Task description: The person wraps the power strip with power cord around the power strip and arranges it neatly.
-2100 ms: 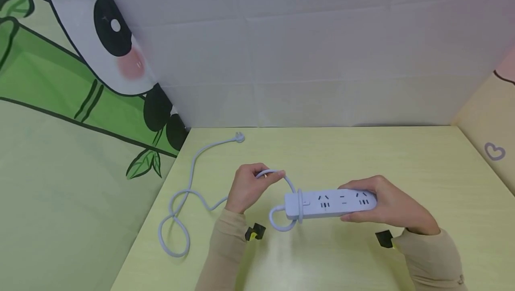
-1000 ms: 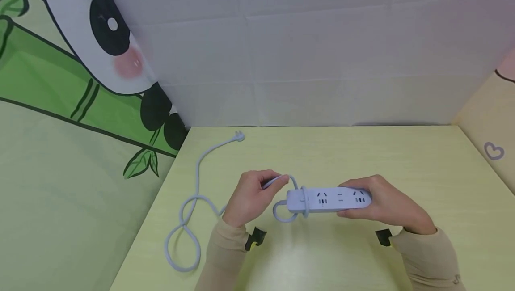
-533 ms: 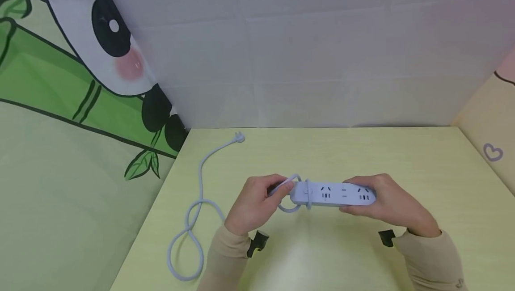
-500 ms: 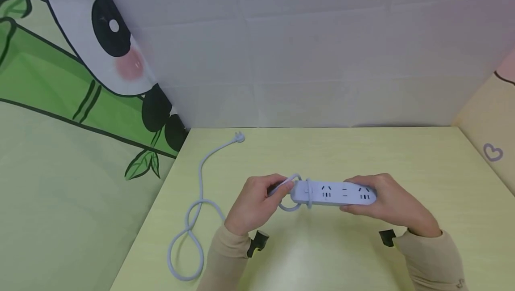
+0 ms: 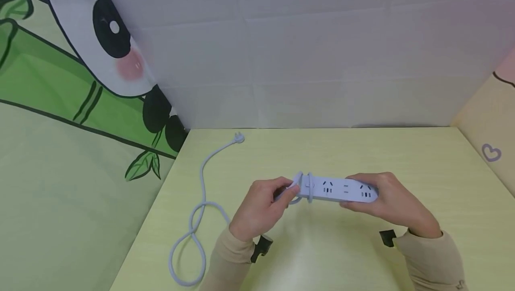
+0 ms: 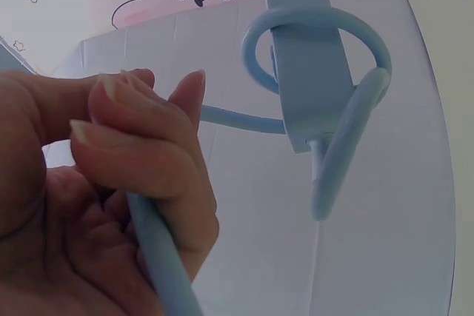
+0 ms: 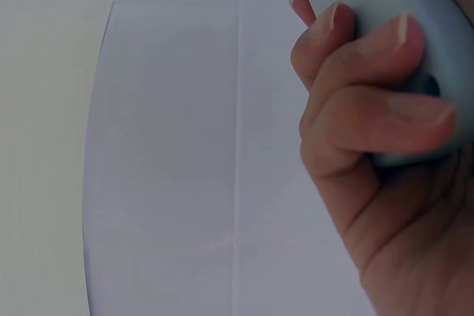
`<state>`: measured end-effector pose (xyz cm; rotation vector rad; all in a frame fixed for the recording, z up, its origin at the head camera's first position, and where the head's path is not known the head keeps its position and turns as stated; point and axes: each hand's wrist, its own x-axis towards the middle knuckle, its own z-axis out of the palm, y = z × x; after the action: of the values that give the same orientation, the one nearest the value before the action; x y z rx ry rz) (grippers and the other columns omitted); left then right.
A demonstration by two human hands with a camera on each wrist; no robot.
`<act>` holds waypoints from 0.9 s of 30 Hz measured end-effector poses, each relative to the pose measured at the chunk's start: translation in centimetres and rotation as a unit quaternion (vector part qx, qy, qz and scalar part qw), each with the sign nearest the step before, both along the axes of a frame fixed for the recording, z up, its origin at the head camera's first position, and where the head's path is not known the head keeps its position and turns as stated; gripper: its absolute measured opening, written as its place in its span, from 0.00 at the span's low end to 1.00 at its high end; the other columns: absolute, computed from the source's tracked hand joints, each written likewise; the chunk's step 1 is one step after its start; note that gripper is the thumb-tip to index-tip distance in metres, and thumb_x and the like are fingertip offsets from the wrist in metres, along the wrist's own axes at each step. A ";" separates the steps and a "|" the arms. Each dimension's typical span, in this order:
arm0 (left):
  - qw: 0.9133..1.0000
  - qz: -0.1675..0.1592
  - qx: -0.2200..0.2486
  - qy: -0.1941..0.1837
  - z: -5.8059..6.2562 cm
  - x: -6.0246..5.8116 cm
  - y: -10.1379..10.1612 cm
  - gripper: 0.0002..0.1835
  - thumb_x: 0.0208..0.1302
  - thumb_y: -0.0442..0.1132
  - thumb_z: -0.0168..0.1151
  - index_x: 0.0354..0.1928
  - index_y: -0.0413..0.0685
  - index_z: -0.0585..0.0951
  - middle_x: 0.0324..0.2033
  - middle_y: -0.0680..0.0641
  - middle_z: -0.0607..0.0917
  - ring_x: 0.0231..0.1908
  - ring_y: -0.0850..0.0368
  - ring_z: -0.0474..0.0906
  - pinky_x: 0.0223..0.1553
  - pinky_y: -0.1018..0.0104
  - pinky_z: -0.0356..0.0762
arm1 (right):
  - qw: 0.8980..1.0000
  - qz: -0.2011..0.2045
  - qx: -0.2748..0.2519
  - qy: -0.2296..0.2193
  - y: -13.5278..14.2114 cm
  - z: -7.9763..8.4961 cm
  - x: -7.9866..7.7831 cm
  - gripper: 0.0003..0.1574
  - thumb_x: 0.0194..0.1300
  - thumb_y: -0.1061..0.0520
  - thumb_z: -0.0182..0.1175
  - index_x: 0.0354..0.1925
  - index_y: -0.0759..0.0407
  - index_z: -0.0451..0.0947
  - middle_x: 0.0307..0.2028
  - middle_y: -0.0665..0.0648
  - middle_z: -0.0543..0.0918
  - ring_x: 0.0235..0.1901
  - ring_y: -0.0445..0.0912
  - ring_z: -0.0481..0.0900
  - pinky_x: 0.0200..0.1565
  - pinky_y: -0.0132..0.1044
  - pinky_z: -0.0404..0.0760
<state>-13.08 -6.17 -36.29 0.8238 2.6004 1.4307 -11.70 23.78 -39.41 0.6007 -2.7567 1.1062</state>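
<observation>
Hands [image 5: 261,208] [image 5: 388,199] closer together now — the power strip [image 5: 337,188] slants the other way.

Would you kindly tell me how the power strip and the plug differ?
The power strip is a long, slotted bar; the plug is small, with prongs. The power strip is held in the right hand; the plug lies on the table. Both look pale.

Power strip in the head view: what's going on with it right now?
A person's right hand grips one end of the power strip, holding it above the table. The left hand holds the cord near the other end, where a turn of it goes round the strip. The rest lies loosely looped on the table, plug near the back edge.
</observation>
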 end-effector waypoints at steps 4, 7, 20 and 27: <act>1.000 -0.012 0.002 0.002 0.1 0.2 0.0 0.08 0.74 0.43 0.60 0.43 0.49 0.86 0.21 0.58 0.75 0.21 0.67 0.68 0.25 0.75 0.67 | 1.000 -0.006 -0.010 0.002 -0.1 0.1 0.0 0.25 0.54 0.46 0.79 0.48 0.52 0.86 0.39 0.47 0.89 0.32 0.33 0.81 0.34 0.31 0.81; 1.000 -0.024 0.000 0.008 0.1 0.2 -0.1 0.08 0.74 0.43 0.60 0.43 0.49 0.84 0.20 0.57 0.74 0.20 0.68 0.68 0.23 0.75 0.66 | 1.000 -0.006 -0.018 0.007 -0.2 0.0 0.0 0.25 0.53 0.47 0.79 0.48 0.53 0.86 0.40 0.47 0.89 0.32 0.33 0.82 0.34 0.31 0.81; 0.998 -0.069 0.016 0.001 0.1 0.5 0.5 0.10 0.77 0.44 0.56 0.38 0.49 0.81 0.24 0.51 0.83 0.25 0.67 0.78 0.29 0.73 0.79 | 0.997 -0.015 -0.030 0.070 -0.4 -0.5 -0.3 0.24 0.51 0.52 0.80 0.46 0.57 0.86 0.38 0.50 0.90 0.29 0.32 0.81 0.31 0.30 0.80; 0.999 -0.052 -0.004 0.005 0.2 0.7 0.6 0.12 0.77 0.46 0.55 0.35 0.52 0.80 0.28 0.53 0.88 0.27 0.70 0.81 0.33 0.73 0.77 | 0.992 -0.026 -0.044 0.115 -0.5 -0.6 -0.3 0.24 0.48 0.55 0.81 0.45 0.54 0.86 0.36 0.48 0.90 0.27 0.32 0.79 0.29 0.27 0.77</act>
<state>-12.35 -5.56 -36.13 0.9537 2.5282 1.3900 -12.04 23.30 -39.97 0.6009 -2.5004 1.0686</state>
